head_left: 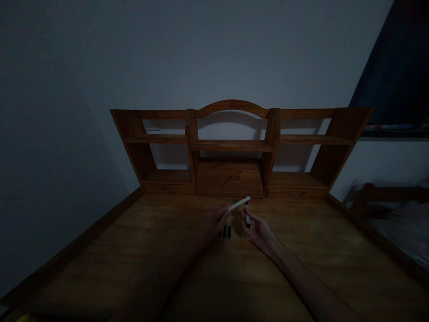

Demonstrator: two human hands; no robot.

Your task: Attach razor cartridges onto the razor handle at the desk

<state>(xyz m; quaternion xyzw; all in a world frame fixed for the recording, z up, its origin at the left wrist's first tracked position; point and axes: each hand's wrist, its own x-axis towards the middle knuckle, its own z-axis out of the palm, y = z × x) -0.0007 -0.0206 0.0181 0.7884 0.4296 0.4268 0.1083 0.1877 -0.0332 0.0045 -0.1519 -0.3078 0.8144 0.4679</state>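
My left hand (pixel 217 220) is closed on one end of a slim white stick (pixel 239 204), which slants up to the right. In my right hand (pixel 257 229) is a short, narrow grey-and-black tool (pixel 247 216), held upright between thumb and fingers; the dim light hides its exact kind. The tool's dark upper end is close to the far end of the stick, and I cannot tell whether they touch. Below and between my hands, several small dark bars (pixel 227 232) lie side by side on the wooden desk (pixel 140 250), partly hidden by my left hand.
A wooden shelf unit (pixel 233 145) spans the back of the desk, with a small drawer (pixel 298 193) at lower right. Raised wooden edges (pixel 368 237) border the desk's sides. Beyond the right edge are a dark window (pixel 398 67) and pale bedding (pixel 402 228). The room is dim.
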